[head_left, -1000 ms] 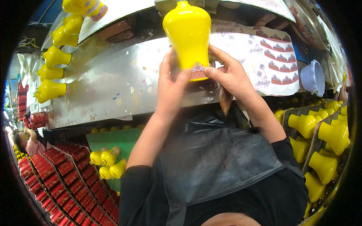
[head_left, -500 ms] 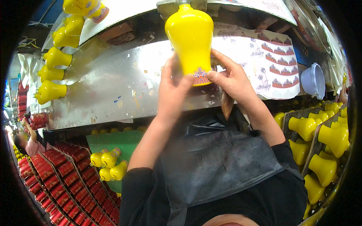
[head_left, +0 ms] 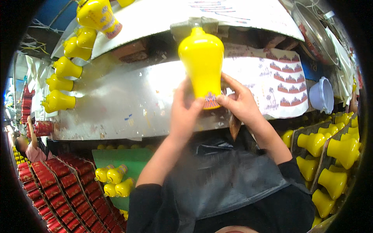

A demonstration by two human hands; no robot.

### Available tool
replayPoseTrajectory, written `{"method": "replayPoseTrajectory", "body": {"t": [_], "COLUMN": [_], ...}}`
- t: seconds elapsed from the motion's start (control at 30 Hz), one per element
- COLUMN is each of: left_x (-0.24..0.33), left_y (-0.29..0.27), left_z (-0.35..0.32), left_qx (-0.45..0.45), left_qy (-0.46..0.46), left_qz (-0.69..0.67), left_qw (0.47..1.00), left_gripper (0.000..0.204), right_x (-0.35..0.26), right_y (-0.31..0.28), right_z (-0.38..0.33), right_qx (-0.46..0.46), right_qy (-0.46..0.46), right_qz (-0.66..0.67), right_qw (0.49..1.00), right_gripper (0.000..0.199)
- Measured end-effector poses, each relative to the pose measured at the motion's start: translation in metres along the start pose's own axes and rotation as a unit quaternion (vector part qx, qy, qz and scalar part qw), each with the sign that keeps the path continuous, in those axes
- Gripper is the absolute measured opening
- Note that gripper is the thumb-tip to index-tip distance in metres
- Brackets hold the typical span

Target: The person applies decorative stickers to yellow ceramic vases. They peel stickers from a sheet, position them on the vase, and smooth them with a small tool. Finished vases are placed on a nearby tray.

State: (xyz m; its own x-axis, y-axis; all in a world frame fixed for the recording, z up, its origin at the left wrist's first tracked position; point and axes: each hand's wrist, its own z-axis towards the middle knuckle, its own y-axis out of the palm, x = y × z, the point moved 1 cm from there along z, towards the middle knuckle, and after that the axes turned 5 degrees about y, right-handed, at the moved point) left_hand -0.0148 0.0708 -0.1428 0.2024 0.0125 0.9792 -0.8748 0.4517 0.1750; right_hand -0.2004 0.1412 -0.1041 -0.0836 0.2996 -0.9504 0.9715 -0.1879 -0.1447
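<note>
A glossy yellow vase (head_left: 202, 58) lies with its narrow neck away from me, against a grey block (head_left: 180, 29). Around the left side of its base curls my left hand (head_left: 185, 112), slightly blurred, thumb beside a patterned decal (head_left: 211, 100). My right hand (head_left: 243, 103) grips the other side, its thumb pressed at the decal's right end. Below the right palm a brown pointed tool (head_left: 234, 126) sticks out; whether the fingers hold it is hidden. A white sheet of matching decals (head_left: 288, 91) lies on the metal table to the right.
Several yellow vases (head_left: 62, 101) stand along the metal table's (head_left: 105, 120) left end. A decorated vase (head_left: 99, 17) sits at the back left. Beyond the decal sheet is a pale blue bucket (head_left: 321, 95). Racks of yellow vases (head_left: 336, 179) and red vessels (head_left: 58, 186) flank me; another person (head_left: 35, 149) is far left.
The view has shifted, so the vase, table and hands all appear lower. Both hands keep their grip at the base, and the left thumb stays near the decal.
</note>
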Motion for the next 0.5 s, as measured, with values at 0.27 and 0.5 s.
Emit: {"method": "replayPoseTrajectory", "body": {"t": [0.27, 0.5], "left_x": [0.0027, 0.0000], "left_y": [0.0026, 0.0031], "left_z": [0.0001, -0.0006], "left_qx": [-0.002, 0.002], "left_qy": [-0.013, 0.004], "left_qz": [-0.005, 0.007], "left_qw": [1.000, 1.000], "left_gripper": [0.072, 0.072], "right_x": [0.0045, 0.0071], "right_y": [0.0032, 0.0034], "right_z": [0.0010, 0.0010], "right_qx": [0.022, 0.030], "right_qy": [-0.024, -0.024], "right_qz": [0.032, 0.028], "right_qw": [0.999, 0.999], "right_gripper": [0.072, 0.072]}}
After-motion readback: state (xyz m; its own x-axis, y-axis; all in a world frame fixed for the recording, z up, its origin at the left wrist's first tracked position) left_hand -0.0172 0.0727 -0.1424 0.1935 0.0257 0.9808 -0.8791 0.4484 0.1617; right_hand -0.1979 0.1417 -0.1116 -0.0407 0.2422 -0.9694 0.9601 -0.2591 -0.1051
